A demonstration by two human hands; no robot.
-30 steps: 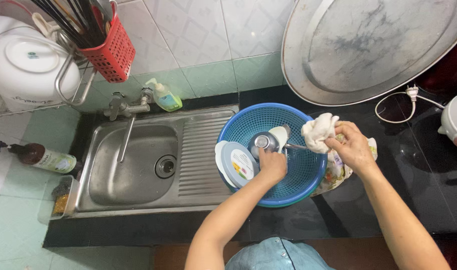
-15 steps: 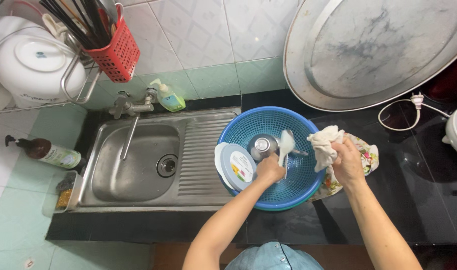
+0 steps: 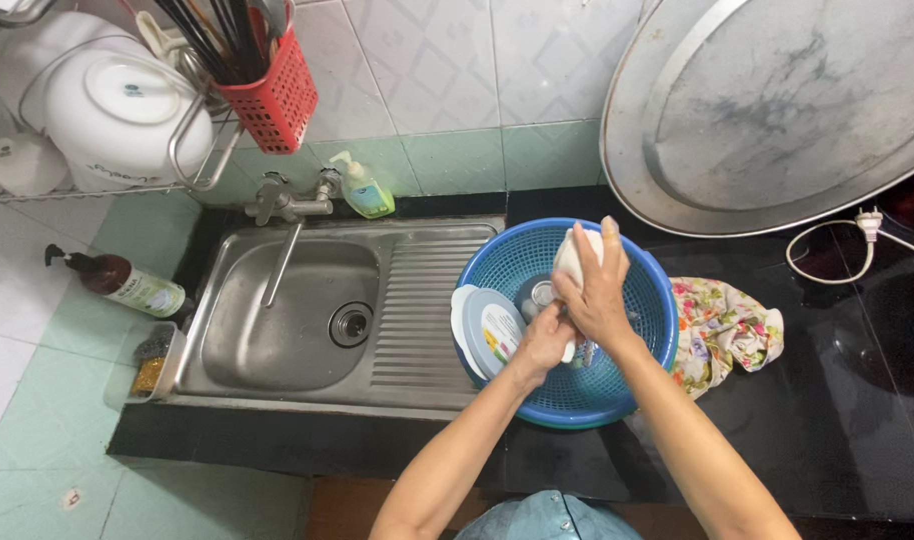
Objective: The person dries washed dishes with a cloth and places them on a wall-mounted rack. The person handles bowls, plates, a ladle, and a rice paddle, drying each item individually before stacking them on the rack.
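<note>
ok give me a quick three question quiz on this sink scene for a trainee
1. True or false: both hands are over the blue basket.
2. What does the right hand grip? A. a white cloth B. the soap bottle C. the metal tray
3. What lies on the dark counter just right of the basket?

Key
1. True: the left hand and right hand meet above it.
2. A, the white cloth.
3. A floral cloth, crumpled against the basket's rim.
</note>
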